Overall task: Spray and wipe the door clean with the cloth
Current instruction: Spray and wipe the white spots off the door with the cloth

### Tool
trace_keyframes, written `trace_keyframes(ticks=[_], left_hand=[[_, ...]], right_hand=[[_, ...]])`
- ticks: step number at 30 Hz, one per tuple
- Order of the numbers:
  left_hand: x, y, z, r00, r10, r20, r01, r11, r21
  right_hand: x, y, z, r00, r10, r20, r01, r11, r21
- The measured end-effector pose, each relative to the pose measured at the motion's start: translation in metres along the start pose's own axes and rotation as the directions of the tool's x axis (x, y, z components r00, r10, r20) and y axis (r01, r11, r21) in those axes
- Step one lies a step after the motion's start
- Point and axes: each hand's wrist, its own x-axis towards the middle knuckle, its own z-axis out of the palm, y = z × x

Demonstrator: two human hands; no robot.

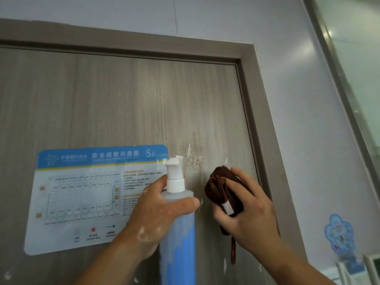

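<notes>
While the left grip [156,212] curls round the shoulder of the spray bottle [177,227], thumb laid across its front, the right grip [246,208] closes on a folded brown cloth [223,192] just right of the bottle, at centre-right of the frame. We cannot tell whether a finger rests on the trigger, nor whether the cloth touches the door [102,99] or only hovers close to it.

Hazards, as we judge them: the patch of foam [195,158] just above the cloth may run down the panel in streaks if wiping is delayed. Further spray may drift left onto the evacuation plan [92,198]. Flecks of foam on the left grip may let the bottle slip. The wadded cloth offers a small face and may miss the strip beside the door frame [253,112].

Orientation: the bottle's long axis runs near-vertical from the bottom edge to mid-frame, its nozzle pointing away from us at the foam. The cloth's long axis slants from upper left to lower right, white label facing us, a loose tail hanging below the hand.
</notes>
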Motion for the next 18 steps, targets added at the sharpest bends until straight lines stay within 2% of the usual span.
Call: trace_keyframes(ticks=[7,13,18], left_hand=[[0.002,-0.001,-0.007,1.0,0.005,-0.002,-0.005,1.0,-0.027],[0.007,-0.005,-0.014,1.0,-0.005,0.014,0.005,0.999,-0.047],[0.011,-0.016,-0.02,1.0,0.004,0.017,-0.004,0.999,-0.033]], right_hand=[[0.067,0.007,0.024,0.998,-0.047,-0.042,0.045,0.998,-0.042],[0.142,0.007,0.064,0.991,-0.101,0.086,0.112,0.985,-0.133],[0.142,0.011,0.087,0.988,-0.113,0.109,0.129,0.98,-0.151]])
